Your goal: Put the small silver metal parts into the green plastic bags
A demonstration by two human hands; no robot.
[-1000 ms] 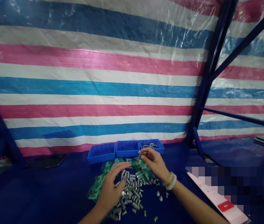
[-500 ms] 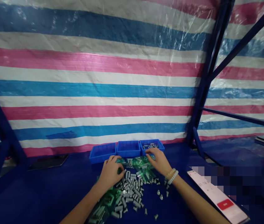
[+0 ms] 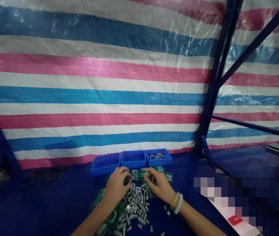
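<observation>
My left hand (image 3: 116, 185) curls almost closed, and my right hand (image 3: 161, 186) bends with a small gap; I can't tell if either holds anything. Metal bits (image 3: 135, 200) lie at six o'clock. A bump could scatter them.

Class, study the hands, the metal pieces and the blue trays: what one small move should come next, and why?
Probably the right hand should dip to the metal pile and pinch one piece: its fingertips hover just beyond the pile, and the rightmost tray holds similar pieces. Whether those fingers hold anything is unclear.
</observation>
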